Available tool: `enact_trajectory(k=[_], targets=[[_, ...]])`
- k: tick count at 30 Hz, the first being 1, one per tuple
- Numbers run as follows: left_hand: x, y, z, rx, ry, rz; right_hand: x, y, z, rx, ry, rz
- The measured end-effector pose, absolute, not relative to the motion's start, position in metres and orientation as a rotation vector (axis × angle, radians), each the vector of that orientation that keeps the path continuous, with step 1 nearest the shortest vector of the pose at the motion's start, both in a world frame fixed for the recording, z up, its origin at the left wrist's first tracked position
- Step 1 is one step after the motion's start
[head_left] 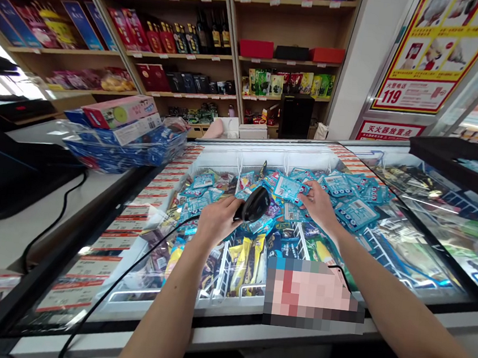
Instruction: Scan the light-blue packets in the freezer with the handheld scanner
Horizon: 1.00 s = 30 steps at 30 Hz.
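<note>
My left hand (pixel 218 218) is wrapped round a black corded barcode scanner (pixel 256 205), its head tilted toward the right. Its cable (pixel 146 253) trails down to the lower left. Between the fingers of my right hand (pixel 316 205) is a flat blue packet (pixel 289 189), with printed white panels facing up. More blue packets (pixel 357 213) lie loosely in a heap over the glass top of the chest freezer (pixel 124 298), around and to the right of my right hand. Yellow-wrapped ice creams (pixel 247 262) show below my hands in the freezer's wire baskets.
A pixelated patch covers a phone (pixel 342 275) at the freezer's front edge. Boxes and blue plastic packs (pixel 120 132) are stacked on the left counter. Price labels (pixel 120 226) line the freezer's left side. A black tray (pixel 447 152) stands at right; stocked shelves (pixel 230 55) rise behind.
</note>
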<state>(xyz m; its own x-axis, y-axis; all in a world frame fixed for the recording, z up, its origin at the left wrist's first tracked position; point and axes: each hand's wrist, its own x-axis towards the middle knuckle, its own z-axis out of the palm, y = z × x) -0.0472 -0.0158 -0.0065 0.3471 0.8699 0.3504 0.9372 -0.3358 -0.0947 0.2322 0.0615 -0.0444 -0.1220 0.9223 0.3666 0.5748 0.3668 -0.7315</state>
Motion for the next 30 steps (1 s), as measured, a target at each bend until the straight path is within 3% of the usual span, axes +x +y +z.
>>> enact_trajectory(k=[30], targets=[[-0.0442, -0.0158, -0.0112, -2.403, -1.437, -0.320, 0.2344, 0.0615, -0.0496, -1.351, -1.751, 0.539]])
